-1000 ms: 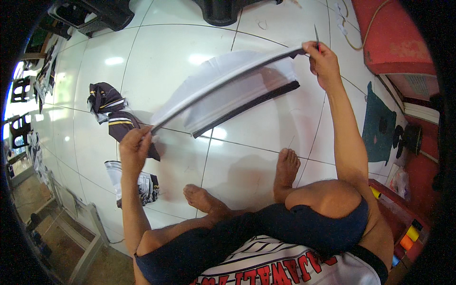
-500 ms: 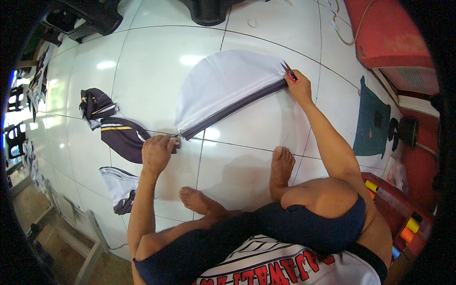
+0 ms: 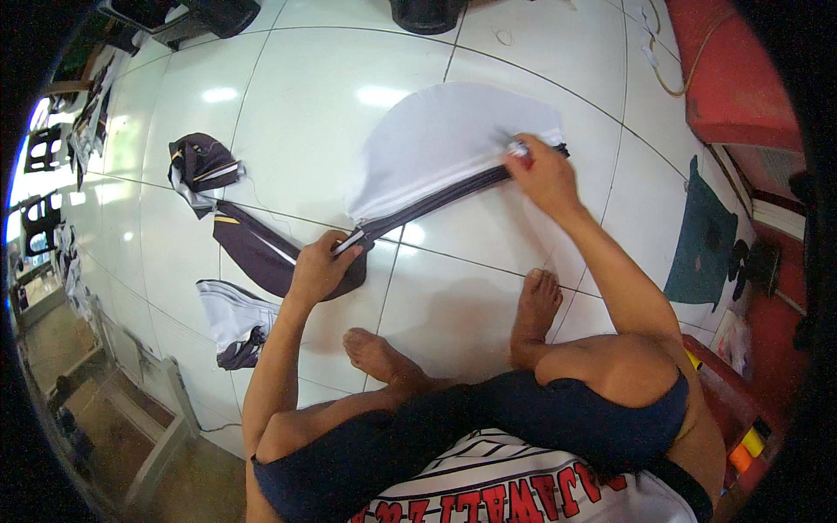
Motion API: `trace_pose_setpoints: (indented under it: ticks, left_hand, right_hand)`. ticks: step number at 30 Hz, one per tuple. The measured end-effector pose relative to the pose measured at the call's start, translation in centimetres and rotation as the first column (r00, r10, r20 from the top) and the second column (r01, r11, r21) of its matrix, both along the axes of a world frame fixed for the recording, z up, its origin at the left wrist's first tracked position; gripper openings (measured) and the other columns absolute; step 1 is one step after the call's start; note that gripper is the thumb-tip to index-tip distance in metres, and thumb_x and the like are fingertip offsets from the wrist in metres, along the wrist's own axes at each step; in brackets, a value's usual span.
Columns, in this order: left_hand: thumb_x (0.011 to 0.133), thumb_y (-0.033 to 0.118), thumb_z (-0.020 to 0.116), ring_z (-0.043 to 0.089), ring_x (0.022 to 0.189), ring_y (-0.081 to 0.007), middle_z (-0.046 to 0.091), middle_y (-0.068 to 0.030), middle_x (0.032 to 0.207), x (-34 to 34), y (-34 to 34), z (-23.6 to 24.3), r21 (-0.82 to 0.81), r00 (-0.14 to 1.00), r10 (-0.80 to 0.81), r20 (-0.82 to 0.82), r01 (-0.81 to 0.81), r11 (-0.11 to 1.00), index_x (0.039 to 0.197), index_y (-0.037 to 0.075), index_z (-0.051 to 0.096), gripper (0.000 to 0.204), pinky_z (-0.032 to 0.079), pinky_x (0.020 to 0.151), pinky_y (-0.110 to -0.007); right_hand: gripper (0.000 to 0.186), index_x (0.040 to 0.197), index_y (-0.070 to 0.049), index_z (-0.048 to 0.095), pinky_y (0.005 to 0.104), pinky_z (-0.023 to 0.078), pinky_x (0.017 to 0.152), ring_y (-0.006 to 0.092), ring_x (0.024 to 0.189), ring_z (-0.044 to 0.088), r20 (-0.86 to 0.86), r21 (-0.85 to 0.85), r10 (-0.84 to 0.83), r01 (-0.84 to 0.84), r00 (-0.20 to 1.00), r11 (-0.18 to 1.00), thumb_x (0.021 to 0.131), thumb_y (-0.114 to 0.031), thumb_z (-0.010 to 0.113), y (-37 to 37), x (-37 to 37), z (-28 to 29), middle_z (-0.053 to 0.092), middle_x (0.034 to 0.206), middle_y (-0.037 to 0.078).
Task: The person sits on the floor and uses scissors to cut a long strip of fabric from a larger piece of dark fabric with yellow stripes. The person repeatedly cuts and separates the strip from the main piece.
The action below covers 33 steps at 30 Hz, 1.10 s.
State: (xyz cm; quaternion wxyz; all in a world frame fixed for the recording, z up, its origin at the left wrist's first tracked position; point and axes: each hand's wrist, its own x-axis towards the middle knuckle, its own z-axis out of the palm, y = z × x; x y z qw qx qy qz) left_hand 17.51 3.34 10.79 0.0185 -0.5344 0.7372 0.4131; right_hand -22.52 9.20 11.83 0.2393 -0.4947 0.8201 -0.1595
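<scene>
A white, rounded cloth piece (image 3: 458,131) with a dark band (image 3: 436,202) along its straight edge lies on the tiles. My left hand (image 3: 321,270) pinches the dark striped cloth (image 3: 261,248) by its edge, where it meets the band's left end. Thumb and fingers are closed there. My right hand (image 3: 549,181) is closed around small thread snips (image 3: 518,148) with red on the handle, their blades blurred. That hand is over the band near its right end; whether it also grips the cloth I cannot tell.
A crumpled dark cloth bundle (image 3: 205,161) and a folded white-and-dark piece (image 3: 228,307) lie to the left. My bare feet (image 3: 539,305) rest on the floor. At the right are a green cloth (image 3: 702,240) and thread spools (image 3: 750,444). Black furniture legs (image 3: 425,13) stand at the far edge.
My right hand with the snips has shifted inward from the band's right end. My left hand has moved right, bringing the dark striped cloth against the band's left end. The view has shifted slightly.
</scene>
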Motion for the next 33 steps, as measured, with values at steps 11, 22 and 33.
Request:
trace_pose_setpoints:
  ticks: [11, 22, 33]
  left_hand:
    - [0.095, 0.017, 0.067, 0.068, 0.072, -0.026, 0.072, -0.0163, 0.088, -0.6, 0.8, 2.2, 0.037, 0.979, 0.083, -0.184, -0.077, 0.996, 0.103, 0.0, 0.073, 0.02, 0.052, 0.068, -0.035]
    - [0.092, 0.012, 0.069, 0.07, 0.077, -0.0293, 0.072, -0.0156, 0.092, -1.0, 1.1, 4.0, 0.069, 0.963, 0.058, -0.265, -0.041, 0.997, 0.106, 0.001, 0.069, 0.018, 0.054, 0.071, -0.036]
    - [0.082, 0.017, 0.077, 0.062, 0.087, -0.0329, 0.065, -0.0115, 0.093, -2.6, -0.7, 9.4, -0.371, 0.923, -0.301, -0.241, 0.199, 0.907, 0.097, 0.003, 0.067, 0.023, 0.049, 0.077, -0.043]
  right_hand:
    - [0.014, 0.097, -0.004, 0.061, 0.0476, 0.056, 0.071, 0.0333, 0.087, 0.07, -0.037, -0.085, 0.709, -0.709, 0.704, 0.7, 0.089, -0.015, 0.059, -0.5, 15.1, 1.7, 0.066, 0.09, 0.014]
    - [0.037, 0.095, 0.0, 0.068, 0.0403, 0.048, 0.067, 0.0266, 0.074, 0.064, 0.535, -0.099, 0.317, -0.314, 0.783, 0.944, 0.087, -0.034, 0.076, -1.4, 16.4, 2.3, 0.067, 0.08, 0.016]
    - [0.027, 0.095, -0.001, 0.065, 0.0356, 0.049, 0.069, 0.0173, 0.071, 0.058, 0.698, -0.06, 0.315, -0.385, 0.643, 0.921, 0.084, -0.023, 0.077, -1.2, 14.2, 7.5, 0.065, 0.079, 0.012]
